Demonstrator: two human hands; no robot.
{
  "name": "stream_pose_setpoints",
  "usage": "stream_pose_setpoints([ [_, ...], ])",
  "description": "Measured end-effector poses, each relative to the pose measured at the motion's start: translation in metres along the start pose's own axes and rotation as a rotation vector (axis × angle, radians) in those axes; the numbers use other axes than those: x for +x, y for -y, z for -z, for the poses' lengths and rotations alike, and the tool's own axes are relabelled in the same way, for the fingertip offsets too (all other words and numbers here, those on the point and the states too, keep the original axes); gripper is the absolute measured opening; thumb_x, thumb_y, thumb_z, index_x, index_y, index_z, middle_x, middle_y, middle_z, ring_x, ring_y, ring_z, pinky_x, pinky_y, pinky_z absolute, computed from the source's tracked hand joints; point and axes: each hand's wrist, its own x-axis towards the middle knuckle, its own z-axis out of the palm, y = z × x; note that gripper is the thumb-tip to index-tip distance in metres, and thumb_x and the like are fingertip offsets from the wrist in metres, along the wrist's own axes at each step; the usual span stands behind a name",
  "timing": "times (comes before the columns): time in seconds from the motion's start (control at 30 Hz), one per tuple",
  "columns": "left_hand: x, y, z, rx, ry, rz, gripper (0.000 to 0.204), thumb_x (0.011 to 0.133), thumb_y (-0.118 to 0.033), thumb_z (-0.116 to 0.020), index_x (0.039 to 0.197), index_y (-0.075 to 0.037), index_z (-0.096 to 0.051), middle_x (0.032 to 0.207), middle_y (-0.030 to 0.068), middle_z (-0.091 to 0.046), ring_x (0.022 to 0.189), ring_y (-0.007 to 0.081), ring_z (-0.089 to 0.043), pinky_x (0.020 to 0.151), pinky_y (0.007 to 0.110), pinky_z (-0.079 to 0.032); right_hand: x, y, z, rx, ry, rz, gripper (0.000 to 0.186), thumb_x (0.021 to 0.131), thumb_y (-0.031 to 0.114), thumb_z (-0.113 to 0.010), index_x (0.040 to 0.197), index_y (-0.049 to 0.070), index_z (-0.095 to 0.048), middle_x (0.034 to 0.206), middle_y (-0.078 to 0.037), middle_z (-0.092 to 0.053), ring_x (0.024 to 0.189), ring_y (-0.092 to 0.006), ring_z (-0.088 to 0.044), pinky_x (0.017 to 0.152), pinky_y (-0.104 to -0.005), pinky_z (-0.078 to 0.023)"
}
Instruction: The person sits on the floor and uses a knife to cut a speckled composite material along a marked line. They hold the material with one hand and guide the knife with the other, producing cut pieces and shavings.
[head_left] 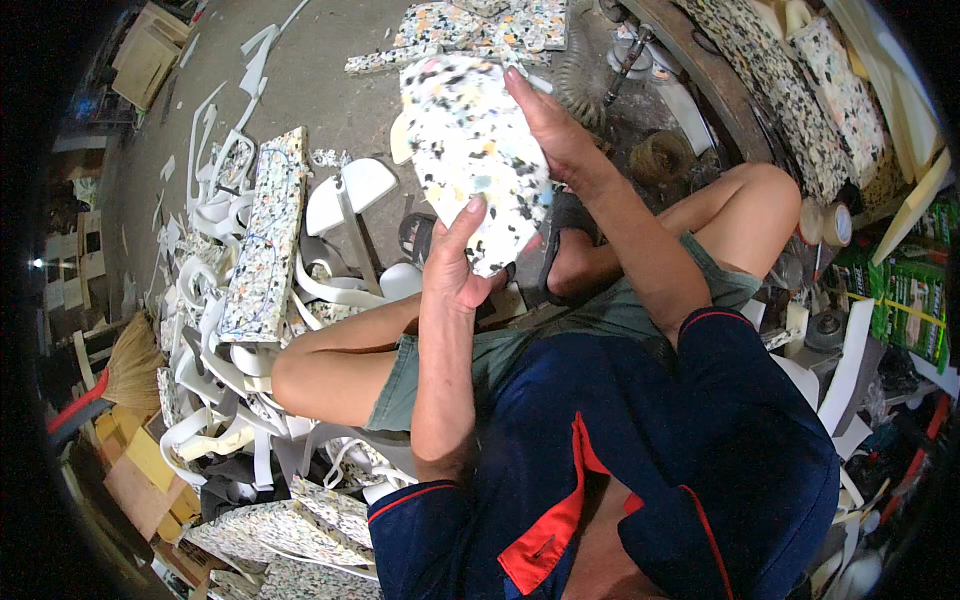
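I have the left hand (456,265) closed on the lower edge of a white, rounded foam slab flecked with black and yellow (470,150), thumb on its face; the right hand (560,135) grips its upper right side. The slab is raised in front of the crossed legs. Left of it, a long narrow strip (358,240), perhaps metal, crosses a plain white half-round piece (372,184).

white foam piece (472,150) with black, yellow and grey flecks, navy shirt (690,430) with red trim (545,545), grey-green shorts (610,315)
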Motion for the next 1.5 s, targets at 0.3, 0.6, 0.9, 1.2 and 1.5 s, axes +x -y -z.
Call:
stream_pose_setpoints([
  [0.3, 0.024, -0.016, 0.039, -0.045, -0.179, -0.42, 0.058, 0.09, -0.003, -0.07, 0.143, -0.001, -0.048, 0.133, 0.0142, -0.063, 0.12, 0.0276, -0.064, 0.103, 0.043, -0.055, 0.011, -0.064, 0.15, -1.494, -0.551, 0.044, 0.049, 0.093, 0.033, -0.068, 0.126, -0.002, -0.063, 0.122, -0.025, -0.067, 0.113, -0.0379, -0.066, 0.09, -0.0447, -0.055],
  [0.6, 0.012, -0.056, 0.083, 0.106, -0.297, -0.616, 0.058, 0.091, -0.008, -0.067, 0.144, -0.001, -0.043, 0.127, 0.0181, -0.064, 0.105, 0.0299, -0.071, 0.078, 0.045, -0.067, 0.032, -0.097, 0.206, -2.009, -0.515, -0.381, 0.051, 0.094, 0.023, -0.068, 0.138, 0.002, -0.053, 0.135, -0.02, -0.058, 0.126, -0.0439, -0.056, 0.097, -0.0562, -0.052],
  [0.9, 0.012, -0.088, 0.071, -0.048, -0.203, -0.755, 0.067, 0.09, -0.008, -0.07, 0.15, -0.005, -0.039, 0.142, 0.014, -0.056, 0.128, 0.0303, -0.058, 0.109, 0.048, -0.05, 0.057, -0.095, 0.236, -2.296, -0.532, -0.378, 0.034, 0.097, 0.011, -0.058, 0.131, 0.005, -0.055, 0.119, -0.023, -0.061, 0.113, -0.041, -0.062, 0.092, -0.0552, -0.052],
  [1.2, 0.007, -0.097, 0.083, -0.107, -0.217, -0.832, 0.064, 0.091, -0.001, -0.068, 0.149, -0.002, -0.041, 0.138, 0.0157, -0.06, 0.128, 0.0305, -0.059, 0.111, 0.048, -0.049, 0.012, -0.037, 0.121, -1.899, -0.283, 0.041, 0.046, 0.096, 0.011, -0.055, 0.142, 0.006, -0.053, 0.116, -0.027, -0.062, 0.107, -0.0477, -0.062, 0.09, -0.0482, -0.051],
  [1.5, 0.006, -0.093, 0.08, -0.093, -0.305, -0.853, 0.066, 0.086, 0.002, -0.069, 0.147, -0.004, -0.043, 0.133, 0.013, -0.062, 0.12, 0.027, -0.063, 0.102, 0.044, -0.055, -0.048, 0.0, 0.043, -1.393, -0.282, 0.332, 0.043, 0.098, 0.012, -0.061, 0.141, 0.007, -0.057, 0.133, -0.017, -0.066, 0.121, -0.0285, -0.065, 0.101, -0.0394, -0.049],
])
